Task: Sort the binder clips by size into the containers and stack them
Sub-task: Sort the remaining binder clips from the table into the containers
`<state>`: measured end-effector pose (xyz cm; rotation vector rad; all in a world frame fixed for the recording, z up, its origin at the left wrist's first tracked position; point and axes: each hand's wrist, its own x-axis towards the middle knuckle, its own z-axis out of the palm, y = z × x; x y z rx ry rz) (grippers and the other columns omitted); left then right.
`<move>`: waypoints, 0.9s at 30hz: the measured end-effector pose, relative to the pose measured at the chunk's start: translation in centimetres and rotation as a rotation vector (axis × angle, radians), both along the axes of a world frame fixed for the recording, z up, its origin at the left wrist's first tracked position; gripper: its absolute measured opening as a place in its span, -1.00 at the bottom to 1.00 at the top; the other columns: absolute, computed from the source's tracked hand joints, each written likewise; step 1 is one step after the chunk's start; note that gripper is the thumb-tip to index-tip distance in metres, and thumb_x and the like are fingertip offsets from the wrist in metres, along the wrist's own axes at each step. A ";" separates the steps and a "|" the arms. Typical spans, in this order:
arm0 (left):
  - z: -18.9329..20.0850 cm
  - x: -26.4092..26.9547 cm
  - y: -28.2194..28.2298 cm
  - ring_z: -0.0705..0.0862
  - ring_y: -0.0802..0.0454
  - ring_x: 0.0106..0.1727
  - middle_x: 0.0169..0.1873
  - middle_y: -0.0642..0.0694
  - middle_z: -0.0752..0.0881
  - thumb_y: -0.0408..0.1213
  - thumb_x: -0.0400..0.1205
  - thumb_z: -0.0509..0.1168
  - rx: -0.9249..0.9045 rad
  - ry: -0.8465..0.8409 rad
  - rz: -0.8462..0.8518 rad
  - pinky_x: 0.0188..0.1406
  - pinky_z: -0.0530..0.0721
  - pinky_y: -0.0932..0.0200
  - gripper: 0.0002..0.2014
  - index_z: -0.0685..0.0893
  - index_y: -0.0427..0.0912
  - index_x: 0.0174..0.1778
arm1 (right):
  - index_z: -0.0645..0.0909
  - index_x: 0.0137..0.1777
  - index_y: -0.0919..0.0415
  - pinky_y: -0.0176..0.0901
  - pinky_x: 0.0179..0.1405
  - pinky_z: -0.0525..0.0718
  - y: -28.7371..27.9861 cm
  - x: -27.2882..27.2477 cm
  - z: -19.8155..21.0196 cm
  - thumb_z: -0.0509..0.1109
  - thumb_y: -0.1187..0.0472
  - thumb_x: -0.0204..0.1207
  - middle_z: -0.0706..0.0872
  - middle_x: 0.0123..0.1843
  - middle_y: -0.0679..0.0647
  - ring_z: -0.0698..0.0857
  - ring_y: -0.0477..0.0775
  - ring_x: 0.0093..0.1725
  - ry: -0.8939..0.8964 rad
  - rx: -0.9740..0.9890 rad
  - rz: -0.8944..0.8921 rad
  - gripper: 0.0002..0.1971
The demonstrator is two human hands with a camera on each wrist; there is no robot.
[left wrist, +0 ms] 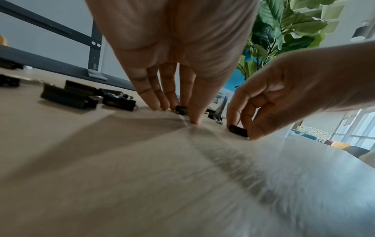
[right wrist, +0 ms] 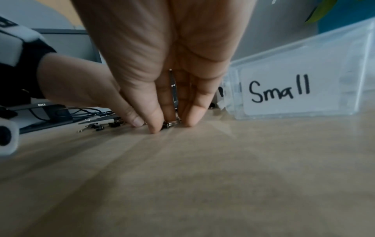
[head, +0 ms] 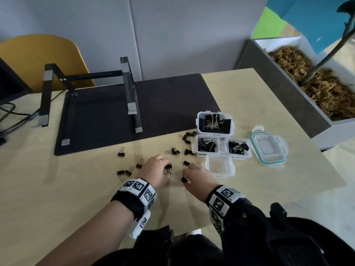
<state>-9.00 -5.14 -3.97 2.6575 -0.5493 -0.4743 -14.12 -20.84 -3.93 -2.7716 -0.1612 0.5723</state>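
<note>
Tabletop (head: 249, 104), clips (head: 169, 167) under both grips.

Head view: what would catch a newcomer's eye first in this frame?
The two hands low on the pale table: the left hand and the right hand each pinch a small black binder clip. Around and beyond them lie scattered loose clips. To the right sits a cluster of clear containers, three already holding clips, while the one labelled Small nearest the right hand looks empty.
</note>
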 end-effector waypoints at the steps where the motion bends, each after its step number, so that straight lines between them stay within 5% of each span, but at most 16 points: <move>1: -0.1 0.1 -0.1 0.57 0.00 0.22 0.17 0.00 0.63 -0.25 0.55 0.27 -0.002 -0.006 -0.009 0.21 0.54 0.16 -0.65 0.63 -0.07 0.28 | 0.58 0.16 0.27 -0.13 -0.06 0.53 0.1 0.0 -0.2 0.22 0.27 0.57 0.55 0.20 0.16 0.61 0.22 0.15 -0.016 -0.003 -0.006 -0.78; 6: 0.0 0.3 -0.8 0.64 -0.05 0.07 0.03 -0.05 0.68 -0.26 0.53 0.28 -0.029 -0.014 -0.008 -0.01 0.55 0.16 -0.80 0.62 -0.11 0.06 | 0.54 0.10 0.30 -0.16 -0.18 0.45 0.2 0.4 0.0 0.23 0.23 0.52 0.54 0.17 0.19 0.62 0.23 0.05 0.002 -0.019 0.000 -0.78; 14: -0.2 0.3 -1.4 0.71 -0.02 0.03 -0.05 -0.03 0.77 -0.26 0.55 0.38 -0.141 0.119 0.187 0.05 0.64 0.19 -0.84 0.68 -0.09 0.04 | 0.52 0.10 0.31 0.00 -0.21 0.62 0.1 0.5 0.4 0.28 0.20 0.46 0.47 0.18 0.19 0.65 0.29 -0.02 0.103 -0.041 0.059 -0.74; 27: -0.2 0.4 -2.3 0.66 0.04 -0.12 -0.25 0.08 0.67 -0.29 0.53 0.39 -0.159 0.160 0.265 -0.11 0.60 0.22 -0.92 0.70 -0.06 -0.08 | 0.50 0.06 0.31 -0.09 -0.23 0.47 -0.3 0.1 0.4 0.21 0.31 0.48 0.57 0.13 0.26 0.64 0.29 -0.02 0.050 0.028 0.097 -0.82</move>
